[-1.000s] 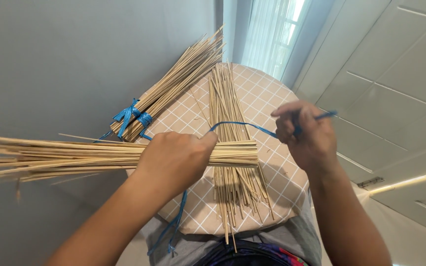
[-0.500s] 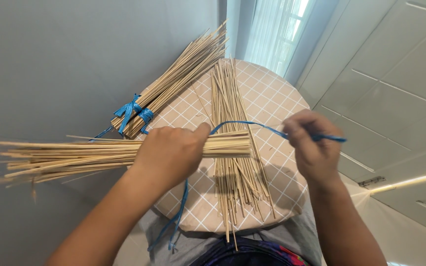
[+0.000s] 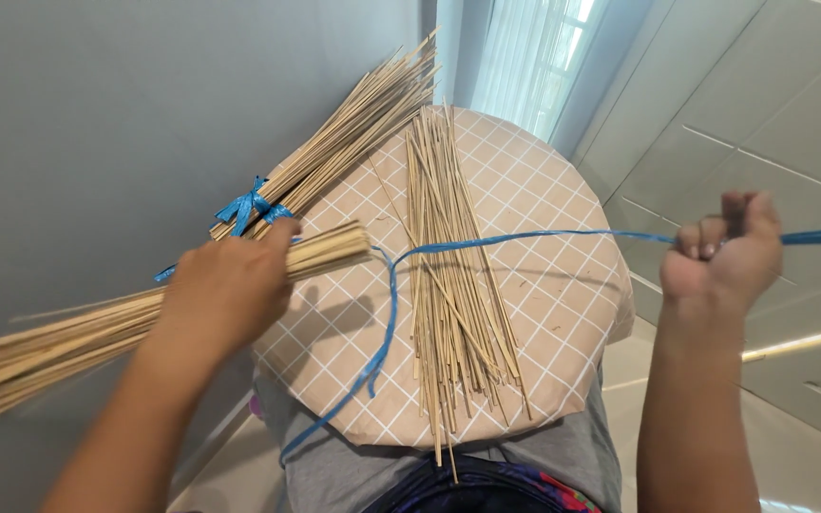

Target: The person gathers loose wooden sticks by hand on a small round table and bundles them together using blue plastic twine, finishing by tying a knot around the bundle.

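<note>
Right hand [image 3: 722, 255] pulled farther right since earlier frame, clenched on blue plastic strip [image 3: 534, 237], drawing it taut; left hand [image 3: 225, 290] grasps bundle of thin pale sticks [image 3: 330, 249] near left, steadying it; loose sticks [image 3: 448, 275] on checkered round tabletop [image 3: 563, 190]

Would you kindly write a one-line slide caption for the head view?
Left hand grips a stick bundle while the right hand pulls blue plastic string taut above loose sticks on a round table.

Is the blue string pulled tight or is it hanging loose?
Tight on one side: the blue string runs straight from the stick bundle in the left hand to the right hand. Its other end dangles loose.
</note>
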